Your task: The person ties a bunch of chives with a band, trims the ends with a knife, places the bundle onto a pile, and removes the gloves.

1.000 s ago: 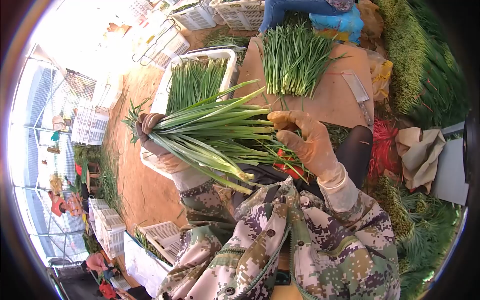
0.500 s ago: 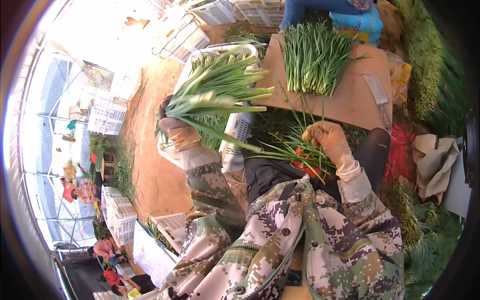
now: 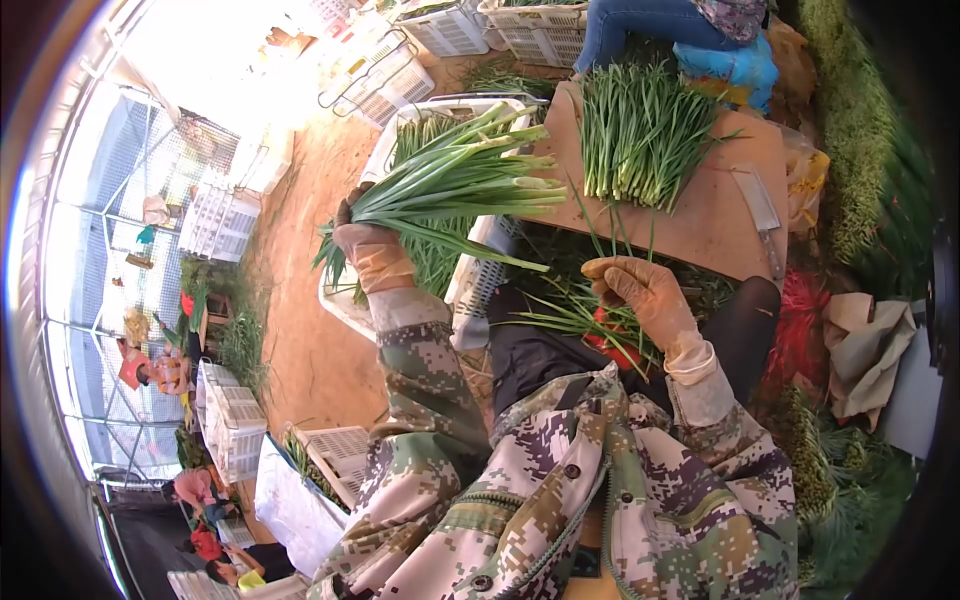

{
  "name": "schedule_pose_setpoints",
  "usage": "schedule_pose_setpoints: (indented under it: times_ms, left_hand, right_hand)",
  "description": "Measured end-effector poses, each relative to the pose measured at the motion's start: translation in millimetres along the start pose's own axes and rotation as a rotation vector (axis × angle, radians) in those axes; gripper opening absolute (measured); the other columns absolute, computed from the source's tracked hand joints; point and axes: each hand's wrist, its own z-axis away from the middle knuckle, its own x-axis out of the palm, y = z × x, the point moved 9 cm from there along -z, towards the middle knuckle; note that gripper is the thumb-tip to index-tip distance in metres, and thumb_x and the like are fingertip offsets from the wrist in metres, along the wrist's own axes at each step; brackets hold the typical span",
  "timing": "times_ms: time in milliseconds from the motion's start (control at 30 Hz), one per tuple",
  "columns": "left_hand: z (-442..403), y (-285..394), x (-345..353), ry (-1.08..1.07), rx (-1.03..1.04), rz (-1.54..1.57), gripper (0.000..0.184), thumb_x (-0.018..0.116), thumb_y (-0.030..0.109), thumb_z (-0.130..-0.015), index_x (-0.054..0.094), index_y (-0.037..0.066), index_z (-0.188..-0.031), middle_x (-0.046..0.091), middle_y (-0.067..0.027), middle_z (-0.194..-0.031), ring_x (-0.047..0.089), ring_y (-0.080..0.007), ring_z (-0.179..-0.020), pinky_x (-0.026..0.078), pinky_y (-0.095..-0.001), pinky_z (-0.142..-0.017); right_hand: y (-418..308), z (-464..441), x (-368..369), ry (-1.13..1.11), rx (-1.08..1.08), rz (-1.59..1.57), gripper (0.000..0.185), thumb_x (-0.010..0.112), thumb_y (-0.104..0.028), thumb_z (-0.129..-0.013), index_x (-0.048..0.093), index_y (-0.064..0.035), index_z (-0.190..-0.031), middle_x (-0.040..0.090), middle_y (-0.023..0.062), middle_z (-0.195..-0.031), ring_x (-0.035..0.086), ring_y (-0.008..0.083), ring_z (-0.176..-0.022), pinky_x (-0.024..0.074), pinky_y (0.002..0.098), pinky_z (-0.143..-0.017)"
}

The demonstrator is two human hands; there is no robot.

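My gloved left hand (image 3: 366, 232) is closed round a bunch of Chinese chives (image 3: 455, 190), its pale cut ends pointing right. The bunch is above a white plastic crate (image 3: 462, 305) that has more chives inside. My gloved right hand (image 3: 640, 295) is over my lap, fingers curled with the tips near the thumb. Loose chive leaves (image 3: 570, 318) stick out around and below it; whether the fingers grip any cannot be made out. Past it, a thick pile of chives (image 3: 645, 135) lies on a brown board (image 3: 705, 225), beside a cleaver (image 3: 757, 205).
A person in jeans (image 3: 650, 35) sits beyond the board. Several white crates (image 3: 540, 35) stand at the back and along the left. Red netting (image 3: 800, 310) and a tan sack (image 3: 868, 350) are at my right, near heaped greens (image 3: 850, 160). Other people (image 3: 200, 490) work at the lower left.
The chive bunch in my left hand, blurred earlier, is now steadier and its stalks lie more evenly. My right hand's fingers reach a little further left. The whole view has shifted slightly.
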Motion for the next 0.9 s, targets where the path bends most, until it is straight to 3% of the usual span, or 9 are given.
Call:
schedule_pose_setpoints:
  times_ms: [133, 333, 433, 567, 667, 733, 800, 867, 900]
  left_hand:
    - [13, -1, 9, 0.021, 0.001, 0.001, 0.025, 0.042, 0.019, -0.092, 0.051, 0.006, -0.073, 0.058, -0.0109, -0.074, 0.058, -0.0311, -0.080, 0.049, -0.0485, -0.078]
    - [35, -1, 21, 0.001, 0.006, -0.025, 0.023, 0.043, 0.020, -0.092, 0.050, 0.007, -0.075, 0.060, -0.0120, -0.078, 0.059, -0.0302, -0.082, 0.049, -0.0444, -0.080]
    - [31, -2, 22, -0.023, -0.017, 0.043, 0.022, 0.044, 0.019, -0.091, 0.050, 0.007, -0.074, 0.059, -0.0111, -0.072, 0.060, -0.0300, -0.078, 0.050, -0.0444, -0.079]
    - [31, -7, 21, -0.066, -0.035, 0.004, 0.024, 0.044, 0.018, -0.092, 0.054, 0.004, -0.076, 0.062, -0.0141, -0.076, 0.060, -0.0302, -0.077, 0.050, -0.0434, -0.078]
    - [39, -16, 32, -0.115, -0.073, 0.037, 0.027, 0.044, 0.019, -0.093, 0.057, 0.003, -0.076, 0.063, -0.0155, -0.079, 0.060, -0.0300, -0.078, 0.049, -0.0432, -0.078]
    - [45, -19, 33, -0.060, -0.077, 0.055, 0.026, 0.045, 0.020, -0.092, 0.056, 0.004, -0.074, 0.062, -0.0139, -0.075, 0.060, -0.0298, -0.077, 0.049, -0.0431, -0.078]
    - [45, -14, 35, -0.081, -0.097, 0.073, 0.025, 0.047, 0.021, -0.091, 0.056, 0.003, -0.076, 0.061, -0.0120, -0.074, 0.060, -0.0286, -0.076, 0.049, -0.0427, -0.078]
    - [41, -2, 38, -0.192, -0.083, 0.053, 0.022, 0.050, 0.020, -0.091, 0.053, 0.005, -0.076, 0.061, -0.0094, -0.071, 0.061, -0.0258, -0.074, 0.050, -0.0415, -0.076]
    - [59, 23, 47, -0.067, 0.080, -0.264, 0.020, 0.053, 0.020, -0.091, 0.055, 0.006, -0.077, 0.062, -0.0091, -0.073, 0.061, -0.0231, -0.076, 0.050, -0.0394, -0.078]
  right_hand:
    - [-12, -1, 21, -0.069, -0.053, -0.076, 0.033, 0.062, -0.027, -0.097, 0.066, 0.0009, -0.115, 0.066, 0.0016, -0.096, 0.061, 0.0075, -0.085, 0.0508, 0.0218, -0.076]
    - [-20, -7, 31, -0.043, -0.150, -0.013, 0.031, 0.064, -0.020, -0.096, 0.064, 0.0043, -0.115, 0.066, 0.0041, -0.098, 0.061, 0.0081, -0.087, 0.0505, 0.0212, -0.077]
    - [-55, 2, 13, 0.239, -0.390, 0.235, 0.024, 0.066, -0.012, -0.094, 0.065, 0.0020, -0.114, 0.066, 0.0049, -0.095, 0.060, 0.0093, -0.081, 0.0503, 0.0238, -0.075]
    - [-113, 12, 36, 0.321, -0.692, 0.463, 0.029, 0.071, -0.014, -0.091, 0.064, -0.0016, -0.115, 0.066, 0.0050, -0.090, 0.060, 0.0113, -0.077, 0.0510, 0.0262, -0.072]
    - [-125, -7, 58, 0.157, -0.531, 0.501, 0.029, 0.072, -0.014, -0.089, 0.065, -0.0019, -0.115, 0.065, 0.0050, -0.088, 0.059, 0.0114, -0.074, 0.0508, 0.0260, -0.067]
    - [-123, -13, 68, 0.150, -0.732, 0.541, 0.026, 0.071, -0.016, -0.091, 0.066, -0.0029, -0.112, 0.065, 0.0042, -0.083, 0.057, 0.0099, -0.067, 0.0483, 0.0243, -0.060]
    - [-105, -23, 66, 0.023, -0.573, 0.290, 0.020, 0.069, -0.018, -0.092, 0.069, -0.0032, -0.106, 0.065, 0.0026, -0.077, 0.054, 0.0077, -0.062, 0.0452, 0.0232, -0.056]
    - [-99, -10, 49, 0.095, -0.621, 0.287, 0.010, 0.067, -0.011, -0.092, 0.070, -0.0027, -0.098, 0.064, 0.0007, -0.072, 0.052, 0.0061, -0.060, 0.0429, 0.0232, -0.054]
    - [-86, -3, 24, 0.229, -0.537, 0.335, 0.007, 0.065, -0.005, -0.091, 0.070, -0.0024, -0.096, 0.064, 0.0008, -0.072, 0.051, 0.0056, -0.060, 0.0425, 0.0233, -0.054]
